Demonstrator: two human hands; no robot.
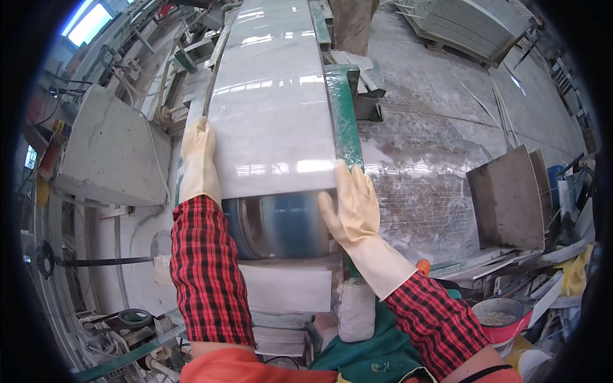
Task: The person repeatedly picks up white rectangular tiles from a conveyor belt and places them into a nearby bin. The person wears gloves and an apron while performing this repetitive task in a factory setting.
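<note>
A long, glossy white-grey stone slab (273, 127) lies on a conveyor, its near end above a blue, motion-blurred roller (290, 223). My left hand (200, 150), in a cream rubber glove, is at the slab's left edge with its fingers curled against it; the fingertips are partly hidden. On the opposite side my right hand (353, 204), gloved alike, lies stretched out with fingers extended and thumb apart, beside the slab's near right corner. Its fingertips are over the wet green side rail (345, 118). Red-and-black checked sleeves cover both forearms.
Left of the conveyor stands a large pale block (118, 150). At right, brown panels (507, 198) lean upright near a red-rimmed bucket (498, 316) and scrap pieces. Below the roller lies a white board (287, 287). A stack of grey slabs (469, 29) stands far right.
</note>
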